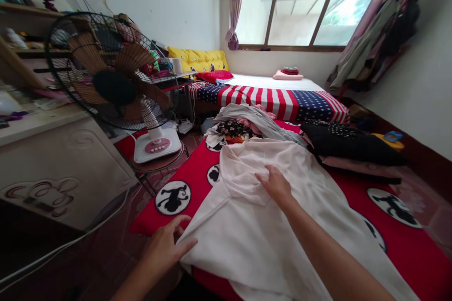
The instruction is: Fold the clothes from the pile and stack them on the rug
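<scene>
A white long-sleeved garment (254, 230) lies spread over a red cloth (197, 197) with black cat figures in white circles. My left hand (169, 242) is at the lower left edge of the garment, beside one sleeve end. Its thumb and index finger are apart, and the thumb touches the fabric. On the upper middle of the garment rests my right hand (277, 187), fingers stretched out over a shallow fold. Its fingertips touch the cloth, and I see nothing gripped in them.
Rumpled clothes (247, 122) lie beyond the garment; folded dark clothes (353, 143) are stacked to the right. At left, a fan (158, 143) stands on a stool beside a cabinet (70, 164). Behind is a bed with a flag-patterned cover (261, 102).
</scene>
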`<state>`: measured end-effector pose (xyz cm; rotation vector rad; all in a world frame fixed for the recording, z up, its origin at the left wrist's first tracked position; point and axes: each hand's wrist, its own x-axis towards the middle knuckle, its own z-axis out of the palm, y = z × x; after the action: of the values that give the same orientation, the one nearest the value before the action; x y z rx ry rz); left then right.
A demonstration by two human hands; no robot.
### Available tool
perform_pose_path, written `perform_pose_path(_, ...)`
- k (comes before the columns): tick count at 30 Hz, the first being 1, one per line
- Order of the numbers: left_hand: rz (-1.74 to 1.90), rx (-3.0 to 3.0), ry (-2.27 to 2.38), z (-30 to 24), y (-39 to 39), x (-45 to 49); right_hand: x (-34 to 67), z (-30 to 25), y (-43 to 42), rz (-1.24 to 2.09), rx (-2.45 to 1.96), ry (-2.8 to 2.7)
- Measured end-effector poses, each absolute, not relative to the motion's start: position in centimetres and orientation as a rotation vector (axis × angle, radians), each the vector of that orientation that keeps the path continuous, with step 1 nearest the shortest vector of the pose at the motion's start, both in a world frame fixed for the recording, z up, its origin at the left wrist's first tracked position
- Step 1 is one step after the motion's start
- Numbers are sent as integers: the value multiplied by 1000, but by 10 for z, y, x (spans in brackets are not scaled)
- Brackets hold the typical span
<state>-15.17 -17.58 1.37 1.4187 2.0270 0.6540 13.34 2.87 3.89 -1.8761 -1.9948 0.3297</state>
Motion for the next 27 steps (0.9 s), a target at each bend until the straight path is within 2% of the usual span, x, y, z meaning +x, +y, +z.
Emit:
perform_pose_path(4, 519, 1541, 2002, 11, -189, -147, 103, 33, 24, 439, -1952, -1950)
perform_pose_path(9, 851, 1512, 1991, 5, -193, -139, 91, 44, 39, 662, -1829, -1794)
perform_pose_path(14, 1048, 1502, 1823, 35, -190, -111, 88, 73, 67, 1027, -1597, -1467)
perform_pose_path(19, 962, 1660, 1645, 63, -183, -73, 94, 93, 82, 1230, -1326, -1189)
perform_pose_path(27, 840, 1727, 1478, 53, -177, -10, 136, 87, 89, 1291, -1159, -959)
